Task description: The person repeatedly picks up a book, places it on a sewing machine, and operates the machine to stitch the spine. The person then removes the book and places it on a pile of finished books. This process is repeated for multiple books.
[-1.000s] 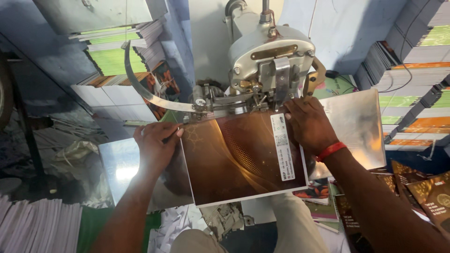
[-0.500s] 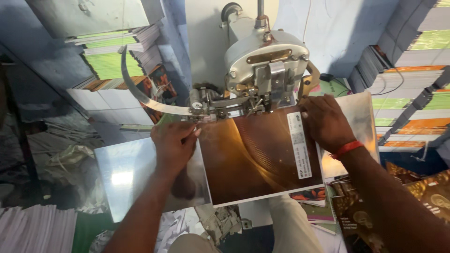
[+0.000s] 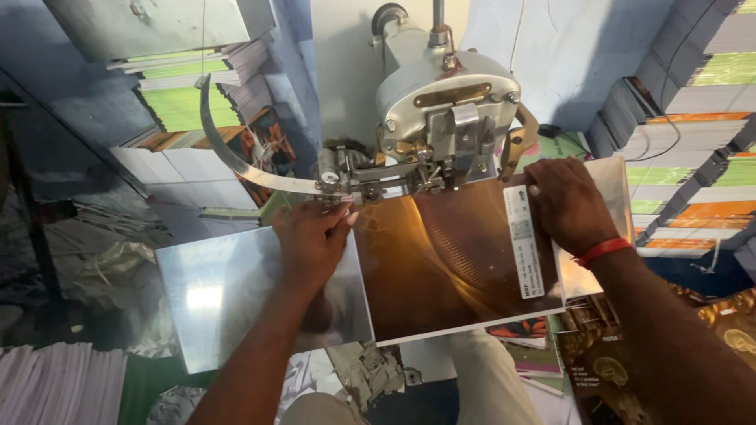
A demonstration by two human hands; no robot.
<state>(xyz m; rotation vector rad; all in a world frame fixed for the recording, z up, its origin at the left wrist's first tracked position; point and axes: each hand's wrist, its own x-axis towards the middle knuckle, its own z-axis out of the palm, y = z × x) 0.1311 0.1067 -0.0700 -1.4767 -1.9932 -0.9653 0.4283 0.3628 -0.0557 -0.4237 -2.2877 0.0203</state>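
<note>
Hands flat, I press left hand [image 3: 311,244] and right hand [image 3: 568,203] on the brown booklet [image 3: 449,267], now slid rightward under the stitching machine head [image 3: 445,118].

Booklet [image 3: 441,267] on metal table [image 3: 236,299], under stitching machine [image 3: 441,102].

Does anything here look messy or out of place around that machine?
Mostly tidy: both hands, left hand and right hand, press a brown booklet flat under the machine head. Only the torn paper scraps below the metal table look littered.
</note>
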